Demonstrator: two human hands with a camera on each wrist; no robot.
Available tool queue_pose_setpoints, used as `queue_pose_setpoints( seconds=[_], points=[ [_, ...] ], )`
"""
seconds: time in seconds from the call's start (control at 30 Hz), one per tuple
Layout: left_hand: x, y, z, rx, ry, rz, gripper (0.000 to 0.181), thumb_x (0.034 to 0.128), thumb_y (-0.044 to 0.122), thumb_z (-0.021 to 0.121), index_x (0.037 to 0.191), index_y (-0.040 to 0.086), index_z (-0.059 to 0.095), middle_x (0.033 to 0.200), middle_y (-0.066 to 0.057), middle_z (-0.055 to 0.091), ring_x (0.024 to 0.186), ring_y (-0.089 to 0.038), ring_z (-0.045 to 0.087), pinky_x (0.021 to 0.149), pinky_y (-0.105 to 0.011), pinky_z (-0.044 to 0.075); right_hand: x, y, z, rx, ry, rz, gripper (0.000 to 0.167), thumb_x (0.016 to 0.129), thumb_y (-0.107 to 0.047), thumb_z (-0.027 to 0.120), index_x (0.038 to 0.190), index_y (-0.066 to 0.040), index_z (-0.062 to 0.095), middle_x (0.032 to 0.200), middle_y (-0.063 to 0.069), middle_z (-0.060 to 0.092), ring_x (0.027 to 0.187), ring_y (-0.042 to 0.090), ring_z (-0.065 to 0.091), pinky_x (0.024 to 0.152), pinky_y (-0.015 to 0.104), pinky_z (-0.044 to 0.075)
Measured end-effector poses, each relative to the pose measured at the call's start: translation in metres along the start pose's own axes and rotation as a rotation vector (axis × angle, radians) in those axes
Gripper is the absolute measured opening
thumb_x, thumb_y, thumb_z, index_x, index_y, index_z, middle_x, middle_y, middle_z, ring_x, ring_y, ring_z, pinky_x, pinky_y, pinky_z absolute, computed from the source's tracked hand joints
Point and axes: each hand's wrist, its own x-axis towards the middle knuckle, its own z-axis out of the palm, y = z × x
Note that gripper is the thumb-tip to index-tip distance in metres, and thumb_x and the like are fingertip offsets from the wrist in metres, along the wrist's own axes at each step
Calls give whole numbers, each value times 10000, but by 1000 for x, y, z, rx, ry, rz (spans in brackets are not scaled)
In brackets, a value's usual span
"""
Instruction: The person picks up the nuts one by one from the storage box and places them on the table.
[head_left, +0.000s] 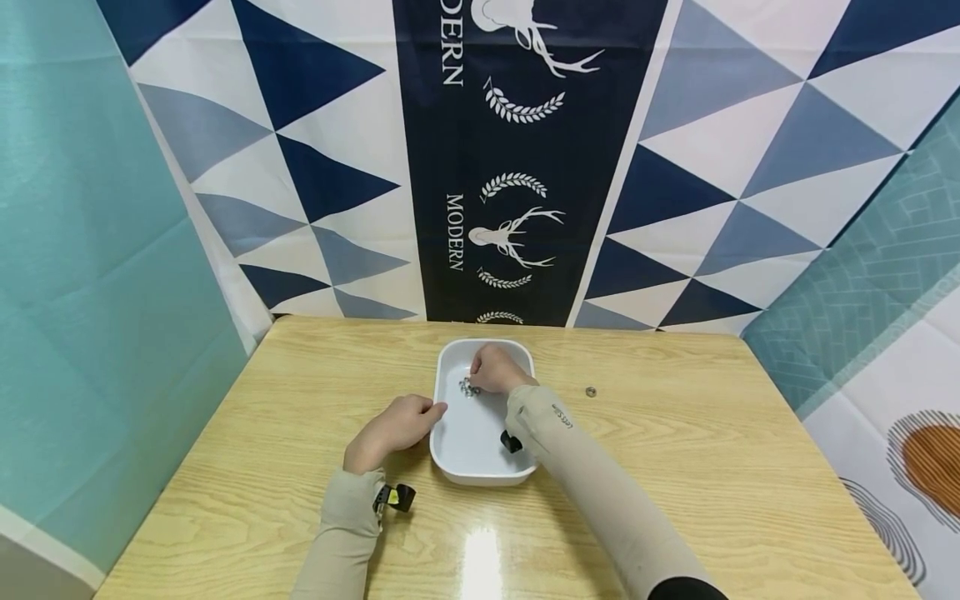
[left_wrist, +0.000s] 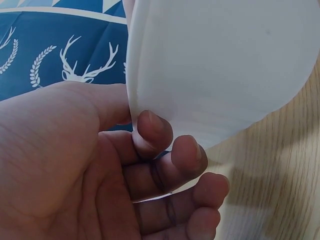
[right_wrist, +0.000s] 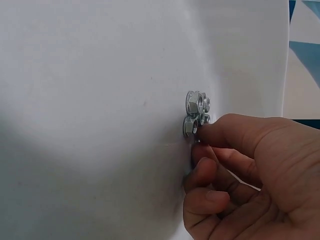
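Backdrop: patterned cloth (head_left: 517, 150) hangs behind the far edge, blue and white triangles either side of a dark band with deer heads and the word MODERN.
Side cloths: teal cloth (head_left: 112, 250) past the left edge; past the right edge, another cloth (head_left: 870, 375) in teal and white.
Bench: pale wood-grain bench (head_left: 247, 467), with a bright reflection by the near edge.
Tray: white tray (head_left: 476, 433), rounded corners, standing close to the far edge, about midway between the far corners.
Nuts in tray: small cluster of silver flanged nuts (right_wrist: 194, 102), on the tray floor at the end towards the bench's far edge.
Loose nut: single nut (head_left: 591, 392) on the wood, between the tray and the far right corner.
Left hand: left hand (head_left: 401, 423) grips the tray's left rim, thumb over it, fingers loosely curled outside.
Right hand: right hand (head_left: 497, 368) reaches inside the tray, fingers curled, thumb and forefinger close together against the cluster; cannot tell whether one is pinched.
Sleeves: beige on both arms; the right sleeve (head_left: 600, 492) crosses the tray's right rim.
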Motion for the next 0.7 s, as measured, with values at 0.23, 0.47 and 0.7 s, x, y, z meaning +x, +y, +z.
queue_pose_setpoints(
  seconds=[0.23, 0.47, 0.7],
  points=[
    [1, 0, 1, -2, -4, -4, 403, 1101, 329, 453, 981, 73, 740, 604, 11, 472, 550, -125, 440, 555, -263, 368, -6, -1, -3, -3, -8, -5, 192, 881, -101, 770, 712, -83, 680, 716, 31, 650, 615, 151, 582, 556, 265, 481],
    [1, 0, 2, -5, -2, 0, 396, 1104, 312, 452, 963, 70, 732, 607, 4, 464, 554, -135, 434, 560, -274, 364, -10, -1, -6, 3, -13, 5, 197, 876, -120, 769, 710, -94, 666, 689, 15, 626, 604, 142, 565, 542, 259, 467],
    [0, 2, 0, -4, -2, -1, 388, 1102, 308, 458, 987, 66, 739, 612, 3, 459, 560, -135, 430, 567, -274, 362, -14, -4, -15, -19, -23, -1, 140, 868, -114, 758, 760, -94, 671, 747, 20, 635, 668, 157, 563, 600, 268, 457]
  ],
)
